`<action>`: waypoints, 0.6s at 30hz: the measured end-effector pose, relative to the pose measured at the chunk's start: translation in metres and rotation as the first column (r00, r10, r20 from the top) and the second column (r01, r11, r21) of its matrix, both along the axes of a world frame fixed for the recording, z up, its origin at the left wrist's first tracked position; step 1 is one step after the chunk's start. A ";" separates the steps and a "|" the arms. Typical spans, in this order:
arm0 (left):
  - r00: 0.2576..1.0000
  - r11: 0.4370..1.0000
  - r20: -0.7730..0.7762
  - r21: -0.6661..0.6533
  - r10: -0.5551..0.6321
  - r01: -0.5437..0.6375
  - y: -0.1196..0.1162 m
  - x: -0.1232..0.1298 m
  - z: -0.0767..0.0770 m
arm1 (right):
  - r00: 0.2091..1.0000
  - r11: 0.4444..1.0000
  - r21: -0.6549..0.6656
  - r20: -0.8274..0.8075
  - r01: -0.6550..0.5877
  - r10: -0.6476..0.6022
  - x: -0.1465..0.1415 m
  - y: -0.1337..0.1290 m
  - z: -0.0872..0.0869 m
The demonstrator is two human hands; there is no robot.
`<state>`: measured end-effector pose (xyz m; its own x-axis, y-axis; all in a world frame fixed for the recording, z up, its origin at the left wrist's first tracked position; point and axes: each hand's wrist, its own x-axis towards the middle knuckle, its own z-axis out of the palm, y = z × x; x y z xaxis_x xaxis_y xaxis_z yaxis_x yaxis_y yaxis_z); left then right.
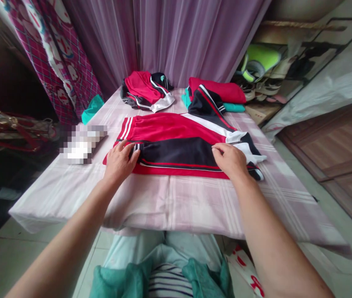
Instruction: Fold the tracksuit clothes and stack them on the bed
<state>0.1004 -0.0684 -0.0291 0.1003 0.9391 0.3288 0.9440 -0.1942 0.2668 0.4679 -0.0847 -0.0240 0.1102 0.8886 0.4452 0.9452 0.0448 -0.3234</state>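
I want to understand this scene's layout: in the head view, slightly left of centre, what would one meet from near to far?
Striped top, pale trousers, tablecloth's near edge, laid-out red-and-black garment, crumpled clothes, purple curtain.

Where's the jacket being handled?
Head view, centre: the jacket lies on the table under the left hand and right hand, in front of the crumpled clothes (back left) and folded pile (back right).

The far side is closed off by a purple curtain [176,37], and a magenta curtain [51,54] printed with figures is hung at the left, where the room is darkened. The table [169,211] is covered with a pale checked cloth [51,194]. At the right, shoes [269,87] are stacked near brown wooden panelling [343,149]. The floor [85,265] is laid with pale tiles.
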 end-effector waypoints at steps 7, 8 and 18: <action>0.971 0.971 -0.013 0.019 -0.239 0.239 0.048 0.080 0.026 | 0.951 0.985 0.090 -0.261 -0.145 0.164 -0.046 0.084 0.010; 0.967 0.967 -0.026 -0.002 -0.253 0.253 0.051 0.090 0.023 | 0.934 0.984 0.076 -0.311 -0.161 0.177 -0.053 0.091 0.006; 0.918 0.914 -0.071 -0.154 -0.390 0.376 0.060 0.098 -0.019 | 0.655 0.992 0.050 -0.747 -0.114 0.113 -0.061 0.102 -0.038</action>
